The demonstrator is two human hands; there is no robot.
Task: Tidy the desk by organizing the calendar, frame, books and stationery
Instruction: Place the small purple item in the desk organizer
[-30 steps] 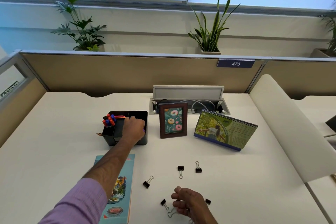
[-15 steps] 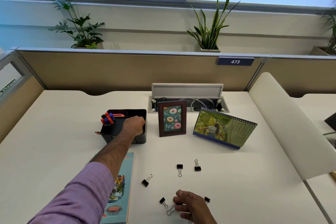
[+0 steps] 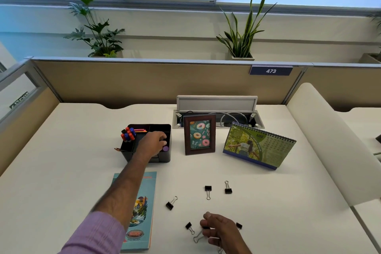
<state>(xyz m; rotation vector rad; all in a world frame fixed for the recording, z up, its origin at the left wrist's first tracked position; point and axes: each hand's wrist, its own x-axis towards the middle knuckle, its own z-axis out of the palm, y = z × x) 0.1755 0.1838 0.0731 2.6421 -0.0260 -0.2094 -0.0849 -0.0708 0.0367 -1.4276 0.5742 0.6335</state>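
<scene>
While still reaching over the black box (image 3: 162, 156) at the left, has shown more of a small purple thing (image 3: 165, 148) under the left hand (image 3: 153, 145) than a second ago. Curled narrow on that purple thing, right above the front right slot of the box. Looks like dropping it in, so nearly done with one more bit of stationery. Cannot tell which way it points; only a round end in sight. In the back left slot, pens (image 3: 128, 134) standing up, caps on top. Below the box, a book (image 3: 142, 208) lying flat, cover up, long side running away from the person. Further right, black clips (image 3: 208, 188) loose on the desk (image 3: 61, 171), wire ends pointing every which way, waiting to be picked up. Behind them, a frame (image 3: 199, 137) standing tall, facing forward. Down near the bottom, the right hand (image 3: 220, 231), hardly moved, fingers pinched close over a clip; cannot tell if truly gripped. At the far right, a calendar (image 3: 259, 146) standing, long side going left to right, coil on top.
</scene>
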